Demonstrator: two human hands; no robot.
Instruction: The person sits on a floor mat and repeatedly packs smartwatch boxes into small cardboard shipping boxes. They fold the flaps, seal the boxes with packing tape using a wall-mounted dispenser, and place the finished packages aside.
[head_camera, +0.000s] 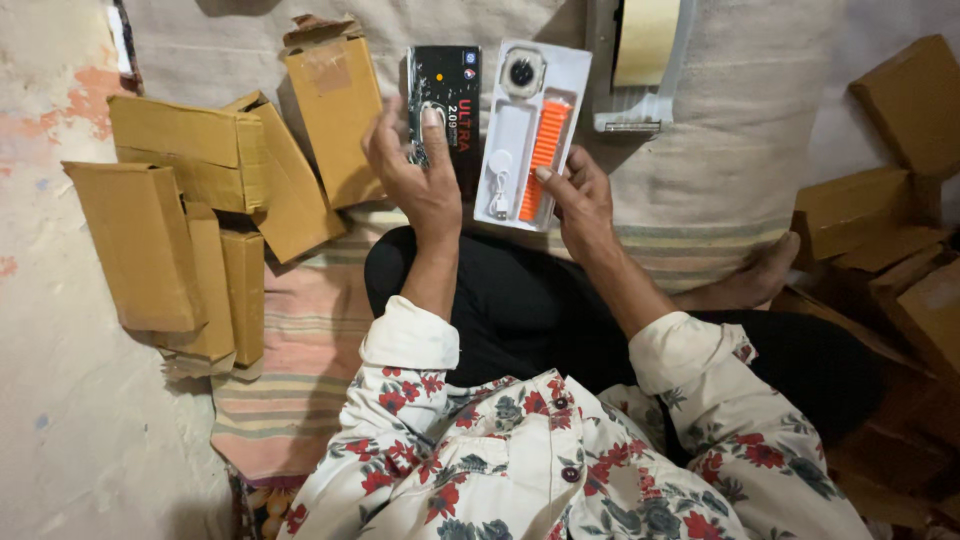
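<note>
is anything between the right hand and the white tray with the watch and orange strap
Nothing visible. The right hand already touches the lower right edge of the white tray, with its fingertips on the rim. The left hand is on the black box beside it, apart from the right hand.

Brown cartons (195, 215) lie heaped at the left on a striped mat (300, 350); more cartons (890, 200) crowd the right edge, and a tape dispenser (640, 65) sits at the top.
</note>
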